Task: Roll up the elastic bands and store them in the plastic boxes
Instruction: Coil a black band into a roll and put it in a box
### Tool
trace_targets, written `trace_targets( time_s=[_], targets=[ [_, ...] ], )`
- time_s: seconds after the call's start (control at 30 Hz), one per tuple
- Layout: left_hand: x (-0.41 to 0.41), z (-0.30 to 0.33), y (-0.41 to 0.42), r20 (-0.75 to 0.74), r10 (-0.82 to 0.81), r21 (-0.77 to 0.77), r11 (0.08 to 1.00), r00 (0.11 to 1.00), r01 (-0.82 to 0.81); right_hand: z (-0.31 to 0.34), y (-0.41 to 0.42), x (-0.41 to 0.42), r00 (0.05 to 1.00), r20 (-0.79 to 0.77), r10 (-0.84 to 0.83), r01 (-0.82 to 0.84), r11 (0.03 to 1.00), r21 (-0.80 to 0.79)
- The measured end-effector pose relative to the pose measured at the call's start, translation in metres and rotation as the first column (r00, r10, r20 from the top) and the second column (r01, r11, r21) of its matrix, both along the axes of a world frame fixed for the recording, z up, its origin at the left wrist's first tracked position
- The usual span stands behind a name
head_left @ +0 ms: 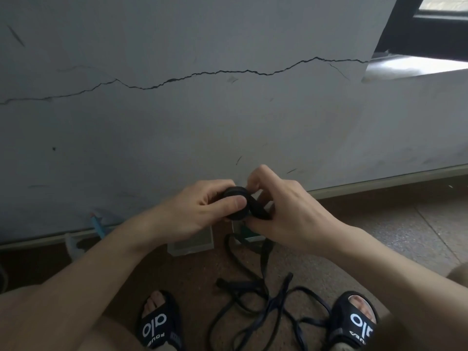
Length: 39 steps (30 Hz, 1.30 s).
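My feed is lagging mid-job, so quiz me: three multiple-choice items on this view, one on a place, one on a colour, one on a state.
1. Where is the rolled band?
A. on the floor
B. between both hands
C. inside a box

2. What colour are the loose bands on the floor?
A. dark
B. yellow
C. white

3. What is the left hand doing?
A. hanging idle
B. pressing flat on the wall
C. gripping the roll

Answers:
1 B, the left hand and right hand hold it above the plastic box.
2 A, they look black or navy.
3 C, thumb and fingers curl round it.
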State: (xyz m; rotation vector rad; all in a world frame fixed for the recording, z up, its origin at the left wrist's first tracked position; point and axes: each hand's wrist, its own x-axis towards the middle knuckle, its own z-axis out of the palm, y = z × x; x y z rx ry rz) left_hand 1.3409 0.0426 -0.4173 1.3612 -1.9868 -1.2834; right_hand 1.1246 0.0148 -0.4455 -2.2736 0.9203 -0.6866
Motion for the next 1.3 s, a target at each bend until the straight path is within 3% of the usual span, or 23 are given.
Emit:
trace_targets(
  time_s=[0.1, 0.2, 0.3, 0.4, 0.47, 0.53, 0.67, 0.87, 0.97, 1.13, 1.3],
  targets=[
    [0.000, -0.002, 0.000, 0.118, -0.046, -0.039, 0.998, 0.992, 0.051, -0.001, -0.004, -0.002, 0.996, -0.086, 0.025, -0.027, 0.999, -0.026],
    [0.007, -0.004, -0.003, 0.193, -0.065, -0.105, 0.991, 0.979, 0.086, 0.003, -0.003, -0.005, 0.999, -0.029, 0.039, -0.037, 0.998, 0.055],
    [0.013, -0.001, -0.006, 0.165, -0.070, -0.148, 0.984, 0.984, 0.095, 0.006, 0.003, -0.005, 0.999, 0.043, 0.028, -0.035, 0.980, 0.197],
    [0.016, 0.001, -0.006, 0.093, -0.074, -0.141, 0.986, 0.993, 0.087, 0.005, 0.004, -0.006, 0.999, 0.008, 0.039, -0.040, 0.953, 0.301],
    [0.020, 0.002, -0.007, 0.074, -0.064, -0.145, 0.987, 0.995, 0.074, 0.007, 0.003, -0.008, 0.998, 0.026, 0.064, -0.069, 0.885, 0.460],
    [0.023, 0.003, -0.008, 0.072, -0.054, -0.150, 0.987, 0.996, 0.064, 0.010, 0.005, -0.008, 0.985, 0.163, 0.062, -0.150, 0.781, 0.607],
    [0.019, 0.001, -0.007, 0.067, -0.057, -0.191, 0.979, 0.996, 0.069, 0.009, 0.011, 0.003, 0.930, 0.359, -0.075, -0.256, 0.568, 0.782],
    [0.013, 0.001, -0.006, 0.111, -0.038, -0.277, 0.959, 0.993, 0.068, 0.004, 0.014, 0.006, 0.856, 0.440, -0.272, -0.331, 0.366, 0.870],
    [0.013, -0.001, -0.006, 0.167, -0.039, -0.305, 0.948, 0.985, 0.089, 0.002, 0.007, 0.001, 0.883, 0.396, -0.251, -0.290, 0.371, 0.882],
    [0.009, -0.003, -0.002, 0.339, -0.050, -0.394, 0.899, 0.939, 0.190, -0.007, 0.002, 0.005, 0.930, 0.279, -0.239, -0.135, 0.482, 0.865],
    [0.006, 0.000, -0.005, 0.326, -0.080, -0.407, 0.887, 0.942, 0.216, -0.007, -0.003, 0.005, 0.953, 0.229, -0.201, -0.099, 0.508, 0.856]
  ],
)
